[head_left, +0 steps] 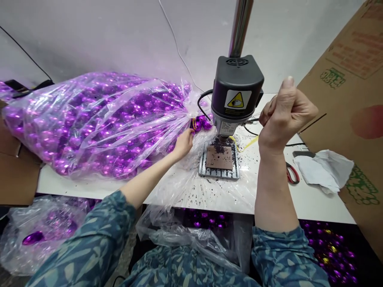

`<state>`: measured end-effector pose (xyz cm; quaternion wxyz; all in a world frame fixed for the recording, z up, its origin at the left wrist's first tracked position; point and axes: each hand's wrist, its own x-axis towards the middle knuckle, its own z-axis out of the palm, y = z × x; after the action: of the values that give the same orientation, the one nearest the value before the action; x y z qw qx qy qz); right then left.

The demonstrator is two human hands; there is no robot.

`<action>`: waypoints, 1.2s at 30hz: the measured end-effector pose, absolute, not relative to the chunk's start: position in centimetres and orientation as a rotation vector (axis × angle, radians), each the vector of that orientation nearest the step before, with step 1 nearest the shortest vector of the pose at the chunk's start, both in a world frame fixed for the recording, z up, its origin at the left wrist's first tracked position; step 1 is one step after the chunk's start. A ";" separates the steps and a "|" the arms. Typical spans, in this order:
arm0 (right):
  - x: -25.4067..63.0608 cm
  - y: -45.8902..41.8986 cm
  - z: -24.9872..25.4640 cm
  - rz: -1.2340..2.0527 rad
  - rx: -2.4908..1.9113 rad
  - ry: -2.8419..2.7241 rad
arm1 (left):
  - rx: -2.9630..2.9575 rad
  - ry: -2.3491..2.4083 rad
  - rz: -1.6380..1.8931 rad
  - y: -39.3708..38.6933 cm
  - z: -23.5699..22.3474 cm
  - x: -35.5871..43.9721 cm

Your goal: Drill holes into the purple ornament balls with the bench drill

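Note:
My left hand (183,144) reaches to the mouth of a clear plastic bag (119,119) full of shiny purple baubles. Its fingers are curled closed against the purple baubles (202,123) and a small yellow loop (194,124); what they pinch is hidden. My right hand (285,109) is a raised fist, thumb on top, closed round the end of the side lever (253,120) of a black bench drill press (237,85). Below the chuck, a brown square board (220,158) with a small hole lies on the slotted metal base (220,174), strewn with dark shavings.
Shavings also dot the white table (245,195). Red-handled scissors (292,173) and crumpled white paper (324,169) lie at right, before a large cardboard box (353,99). More purple baubles (329,247) sit below the table edge, and another plastic bag (42,227) is at lower left.

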<state>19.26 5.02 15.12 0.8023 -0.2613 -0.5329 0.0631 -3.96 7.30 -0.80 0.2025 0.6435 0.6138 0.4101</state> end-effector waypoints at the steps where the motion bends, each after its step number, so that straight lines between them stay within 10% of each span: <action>1: 19.2 5.0 15.1 0.130 -0.563 -1.142 | 1.768 1.853 1.088 9.5 -0.8 -3.9; 15: 19.0 4.4 15.0 0.170 -0.522 -1.124 | 1.956 2.112 0.593 13.4 -2.2 -3.7; 25: 19.0 4.0 15.0 0.166 -0.577 -1.150 | 1.239 1.410 1.372 8.8 -0.5 -3.2; 36: 18.9 4.4 14.6 0.149 -0.564 -1.143 | 1.071 1.037 1.266 -0.1 -3.0 1.2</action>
<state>18.95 4.45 14.61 0.8012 -0.2632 -0.5329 0.0694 1.25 -0.06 -2.97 0.5589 0.4540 0.4399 0.5366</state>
